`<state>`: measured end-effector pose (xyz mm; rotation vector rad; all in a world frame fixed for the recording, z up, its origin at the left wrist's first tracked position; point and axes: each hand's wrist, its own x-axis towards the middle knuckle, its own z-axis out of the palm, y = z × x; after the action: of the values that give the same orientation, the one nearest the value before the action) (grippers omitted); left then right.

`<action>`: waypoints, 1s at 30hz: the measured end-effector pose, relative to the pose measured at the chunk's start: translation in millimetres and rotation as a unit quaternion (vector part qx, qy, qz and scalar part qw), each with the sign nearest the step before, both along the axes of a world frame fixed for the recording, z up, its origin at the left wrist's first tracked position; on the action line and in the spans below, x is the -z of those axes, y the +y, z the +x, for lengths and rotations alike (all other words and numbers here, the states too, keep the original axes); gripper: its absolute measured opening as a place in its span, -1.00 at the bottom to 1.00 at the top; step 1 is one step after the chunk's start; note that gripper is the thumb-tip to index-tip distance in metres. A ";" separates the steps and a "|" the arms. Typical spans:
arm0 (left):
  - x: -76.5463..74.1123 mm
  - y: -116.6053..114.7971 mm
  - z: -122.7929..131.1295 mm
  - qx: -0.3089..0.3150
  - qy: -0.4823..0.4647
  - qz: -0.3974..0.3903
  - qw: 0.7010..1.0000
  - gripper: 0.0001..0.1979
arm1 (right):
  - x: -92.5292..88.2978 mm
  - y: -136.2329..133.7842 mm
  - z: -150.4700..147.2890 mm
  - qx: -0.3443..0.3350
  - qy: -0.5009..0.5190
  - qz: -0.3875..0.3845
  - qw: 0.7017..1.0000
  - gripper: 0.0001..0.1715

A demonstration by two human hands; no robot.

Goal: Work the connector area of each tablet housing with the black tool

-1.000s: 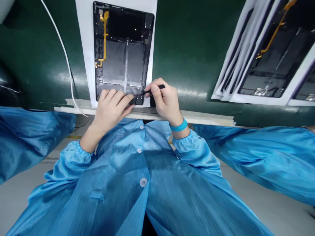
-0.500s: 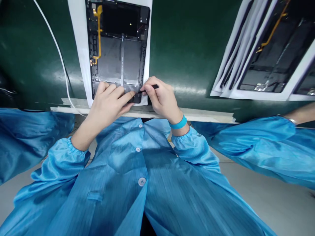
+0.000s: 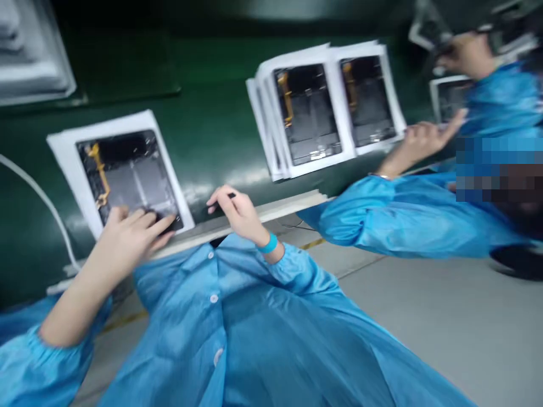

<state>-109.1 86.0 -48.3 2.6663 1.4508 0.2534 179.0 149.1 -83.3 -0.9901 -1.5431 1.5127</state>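
Observation:
My left hand lies across the lower edge of an opened tablet. Its fingers are somewhat spread, with the index finger stretched toward the tablet's bottom right corner. The tablet shows a dark interior, an orange flex cable on the left and a grey strip down the middle. It rests on white sheet material. To the right, apart from the tablet, my right hand is closed around a thin black tool. Most of the tool is hidden by the fingers, and motion blurs the view.
Stacked white sheets bearing two more opened tablets lie to the right on the green table. A co-worker's hand and sleeve are beyond them. A white cable runs at left; white sheets are stacked at upper left.
The view has swung right, bringing the co-worker into sight. My right hand with the black tool has moved away from the tablet's corner. My left hand stays at the tablet's lower edge.

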 end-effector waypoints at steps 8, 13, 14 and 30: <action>-30.9 172.1 90.3 -0.026 -0.184 -0.141 0.972 -0.49 | 1.9 -8.9 71.9 0.288 0.168 -0.085 0.939 -0.32; -14.7 309.5 181.2 -0.155 -0.242 -0.204 0.936 -0.42 | 1.7 -12.4 95.3 0.316 0.202 -0.149 0.915 -0.30; -12.4 327.9 191.7 -0.159 -0.244 -0.195 0.937 -0.45 | 2.1 -14.0 98.7 0.314 0.202 -0.150 0.915 -0.30; -16.1 375.5 216.1 -0.228 -0.246 -0.213 0.918 -0.75 | 15.1 -12.2 122.8 0.306 0.214 -0.181 0.910 -0.35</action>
<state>106.9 461.5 -32.2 1.7363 1.6801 0.5258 301.8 136.9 -98.4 -1.1153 -0.5678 1.4385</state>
